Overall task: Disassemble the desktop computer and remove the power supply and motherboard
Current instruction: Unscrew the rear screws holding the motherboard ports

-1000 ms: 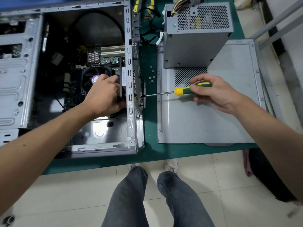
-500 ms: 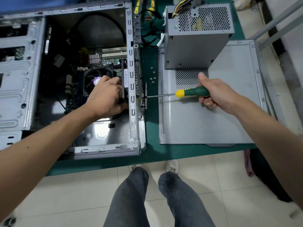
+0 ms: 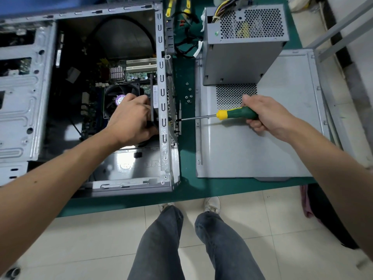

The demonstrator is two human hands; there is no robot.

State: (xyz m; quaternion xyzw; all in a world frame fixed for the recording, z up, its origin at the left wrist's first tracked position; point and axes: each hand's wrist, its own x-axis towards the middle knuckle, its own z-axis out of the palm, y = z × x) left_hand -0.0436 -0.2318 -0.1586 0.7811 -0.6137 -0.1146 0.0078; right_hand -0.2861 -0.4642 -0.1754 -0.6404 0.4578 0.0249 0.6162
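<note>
The computer case (image 3: 96, 98) lies open on its side at the left end of the green desk (image 3: 187, 186), close to the near edge, with the motherboard (image 3: 137, 73) flat in its floor and the black cooler fan (image 3: 119, 98) on top of it. The power supply (image 3: 242, 47) is already out: it stands on the far part of the grey side panel (image 3: 262, 148), which lies flat on the right half of the desk, its cable bundle trailing toward the far edge. A few loose screws (image 3: 188, 93) sit on the bare green strip between case and panel. The case's rear wall, a perforated metal frame with slots, stands between my two hands, so the screwdriver has to come at it from outside.

Half a second ago things stood almost the same; my grip on the handle has hardly shifted and the tip has stayed on the same spot of the rear wall. A second ago my fingers lay along the handle more loosely, now they are wrapped round it.

My left hand (image 3: 131, 120) reaches into the case, fingers curled round a black part just inside the rear wall, beside the fan. My right hand (image 3: 266, 116) grips the green and yellow screwdriver (image 3: 222, 115) in a closed fist, thumb on top, shaft level above the panel and pointing left, its tip against the outside of the rear wall.
</note>
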